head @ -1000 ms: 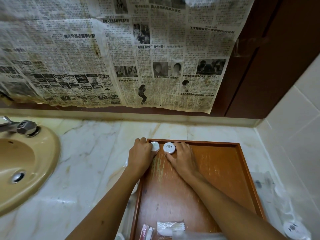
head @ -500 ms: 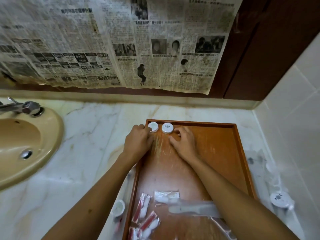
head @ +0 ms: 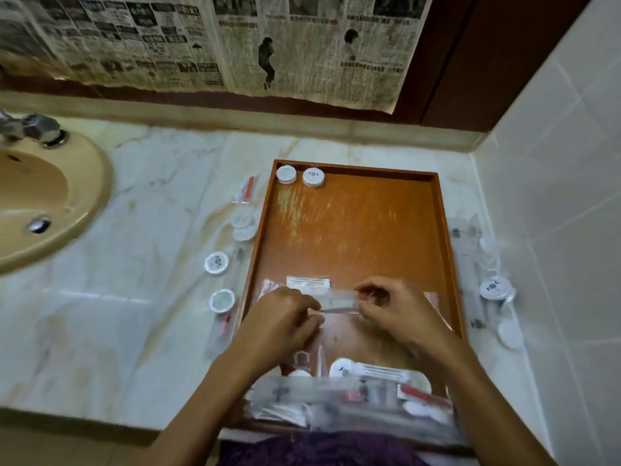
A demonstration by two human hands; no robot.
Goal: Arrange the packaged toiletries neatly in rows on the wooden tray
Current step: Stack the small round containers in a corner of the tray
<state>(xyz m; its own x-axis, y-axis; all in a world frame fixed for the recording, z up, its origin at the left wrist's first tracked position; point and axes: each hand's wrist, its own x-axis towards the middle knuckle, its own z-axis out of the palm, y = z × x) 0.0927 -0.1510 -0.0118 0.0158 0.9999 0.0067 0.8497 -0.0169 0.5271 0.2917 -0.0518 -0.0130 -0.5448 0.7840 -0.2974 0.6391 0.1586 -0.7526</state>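
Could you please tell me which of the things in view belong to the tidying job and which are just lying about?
Part of the job:
wooden tray
two round tubs set in its far left corner
clear packet held by left hand and right hand
heap of packets at the near end

Just lying about:
sink
tap
newspaper on the wall

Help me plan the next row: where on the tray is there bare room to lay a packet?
The wooden tray is bare across its middle and far right, from beside the two round white containers in the far left corner down to the clear packet both hands hold. The near end is crowded with a heap of packets.
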